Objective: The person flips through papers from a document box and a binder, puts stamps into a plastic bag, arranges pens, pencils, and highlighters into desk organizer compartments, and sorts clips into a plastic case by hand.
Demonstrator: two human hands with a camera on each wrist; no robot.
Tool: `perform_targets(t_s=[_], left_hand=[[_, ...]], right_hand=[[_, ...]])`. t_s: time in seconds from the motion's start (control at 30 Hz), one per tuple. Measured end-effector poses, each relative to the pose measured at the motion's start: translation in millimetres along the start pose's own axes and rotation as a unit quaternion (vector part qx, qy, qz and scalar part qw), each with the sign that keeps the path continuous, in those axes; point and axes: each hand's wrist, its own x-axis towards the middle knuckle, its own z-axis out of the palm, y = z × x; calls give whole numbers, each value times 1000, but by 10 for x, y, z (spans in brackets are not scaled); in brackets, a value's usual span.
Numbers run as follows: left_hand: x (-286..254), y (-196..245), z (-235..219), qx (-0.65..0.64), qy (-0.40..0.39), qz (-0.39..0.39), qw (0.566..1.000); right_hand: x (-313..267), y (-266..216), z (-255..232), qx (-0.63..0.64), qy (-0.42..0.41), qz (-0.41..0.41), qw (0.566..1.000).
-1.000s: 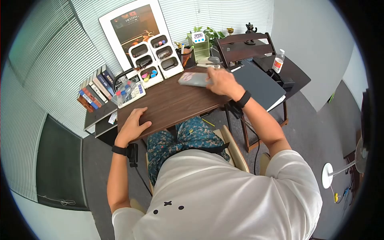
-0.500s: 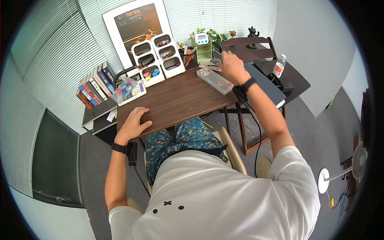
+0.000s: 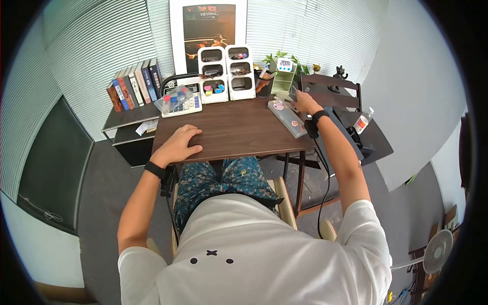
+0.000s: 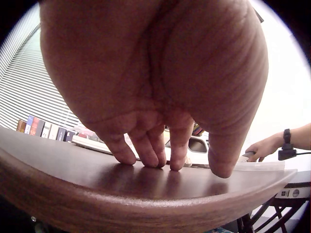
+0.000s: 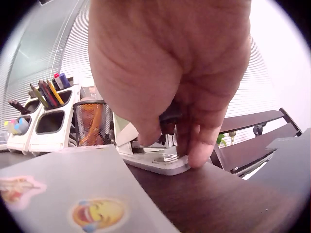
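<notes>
My right hand [image 3: 306, 103] is at the back right of the desk [image 3: 231, 133], beyond a grey translucent pencil case [image 3: 287, 120] with stickers. In the right wrist view its thumb and fingers grip a stapler [image 5: 154, 164], whose pale base and small metal plate show low on the desktop; the palm hides most of its upper part. The laughing-face sticker on the pencil case [image 5: 141, 208] is close in front. My left hand [image 3: 178, 146] rests at the desk's front left edge, its fingertips [image 4: 178, 162] on the wood and nothing held.
White organizers [image 3: 240, 90] with pens and erasers stand along the back, beside a mesh pen cup [image 3: 263, 86] and a green shelf [image 3: 282, 83] with a clock. A calculator [image 3: 191, 105] lies at the back left. Books [image 3: 133, 87] stand further left; a bottle [image 3: 363, 122] is at right.
My right hand let go of the pencil case, which now lies slanted at the desk's right side, and moved back onto the stapler. The left hand stays put; the head view turned.
</notes>
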Motion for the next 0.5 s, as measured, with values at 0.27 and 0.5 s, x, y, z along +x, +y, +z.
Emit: perform_targets(t_s=[0.27,0.5], left_hand=[[-3,-39,3,-5,-9,-5,1000],[29,120,-63,-37,11,-34,999]], right_hand=[[-196,-119,-434,49,95,37,994],[-635,-1207,-1156,128,155,-130,971]])
